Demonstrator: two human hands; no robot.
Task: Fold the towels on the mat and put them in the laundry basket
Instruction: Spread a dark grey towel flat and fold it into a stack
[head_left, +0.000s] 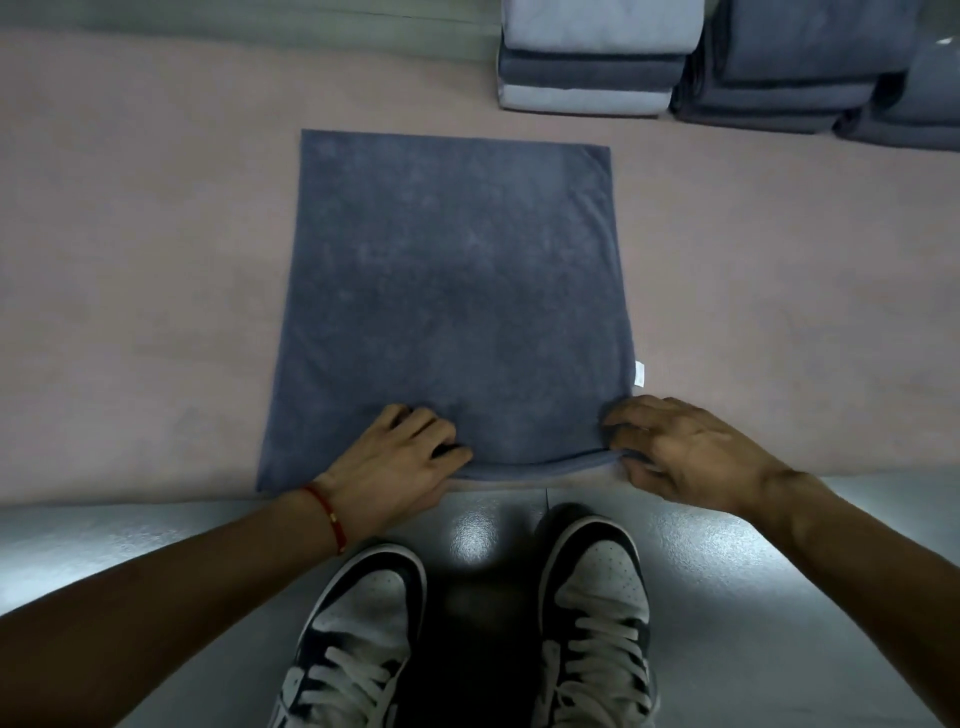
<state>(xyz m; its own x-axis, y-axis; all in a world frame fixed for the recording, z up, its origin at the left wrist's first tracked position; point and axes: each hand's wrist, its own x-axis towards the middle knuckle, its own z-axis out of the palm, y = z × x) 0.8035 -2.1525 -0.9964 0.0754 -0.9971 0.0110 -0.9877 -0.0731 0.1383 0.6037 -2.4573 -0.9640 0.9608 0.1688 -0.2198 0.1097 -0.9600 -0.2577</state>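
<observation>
Head view: both hands gripped the near edge of the towel (452, 291) on the mat (145, 260).
Left hand (400, 457) and right hand (680, 452) pinched it with curled fingers; next, probably folding it away.

Grey towel (452, 291) is plush microfibre-type cloth, matt, w/ a brushed nap that shows lighter and darker streaks. Small white woven tag (639, 373) on its right edge. Pink mat (130, 249) underneath looks soft and matt too, kinda felt-like, no shine. Floor (727, 597) is grey, smooth and glossy w/ a fine pebbled texture. Folded stacks (592, 57) at the back are the same fuzzy cloth. Sneakers (592, 613) look like smooth leather w/ cloth laces. Red cord bracelet (327, 512) on the wrist.
</observation>
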